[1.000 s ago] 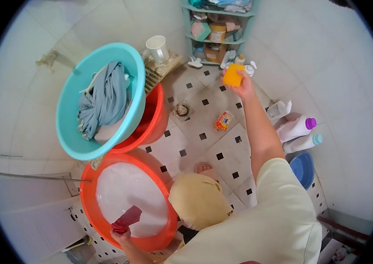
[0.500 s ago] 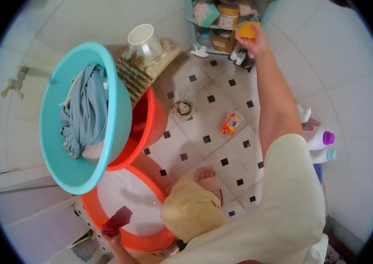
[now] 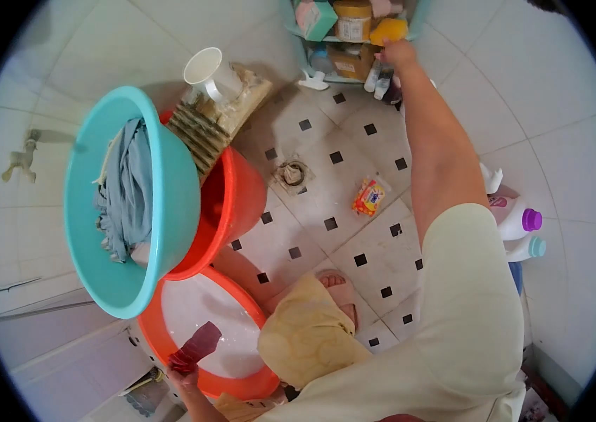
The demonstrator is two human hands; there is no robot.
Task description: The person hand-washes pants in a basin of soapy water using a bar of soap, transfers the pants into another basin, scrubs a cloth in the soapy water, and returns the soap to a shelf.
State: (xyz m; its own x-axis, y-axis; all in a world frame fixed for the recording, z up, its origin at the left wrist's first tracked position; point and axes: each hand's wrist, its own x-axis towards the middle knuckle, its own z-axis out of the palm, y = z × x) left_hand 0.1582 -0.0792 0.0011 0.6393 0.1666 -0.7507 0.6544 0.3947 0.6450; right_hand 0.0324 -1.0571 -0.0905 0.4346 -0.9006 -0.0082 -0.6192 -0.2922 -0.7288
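My left hand (image 3: 184, 380), at the lower left, is closed around a bunched dark red cloth (image 3: 199, 343). The cloth's free end sticks up over an orange-red basin (image 3: 242, 285) of whitish, sudsy water. Far out at the upper right, my right hand (image 3: 399, 53) grips the lower edge of a yellow block, apparently a bar of soap (image 3: 389, 31). That soap is at the front of a pale turquoise shelf rack (image 3: 298, 55), beside a jar with a gold lid (image 3: 352, 21). Some fingers of this hand are hidden.
A turquoise basin (image 3: 184, 211) with grey-blue clothing (image 3: 129, 193) leans over a red bucket (image 3: 242, 197). A white mug (image 3: 208, 74) stands on a wooden washboard (image 3: 203, 130). A floor drain (image 3: 291, 174), an orange packet (image 3: 368, 197) and bottles (image 3: 516, 218) lie around the tiled floor.
My right hand has moved the soap slightly left and up, to the rack's shelf. The red cloth in my left hand has shifted a little right. The camera view has shifted slightly.
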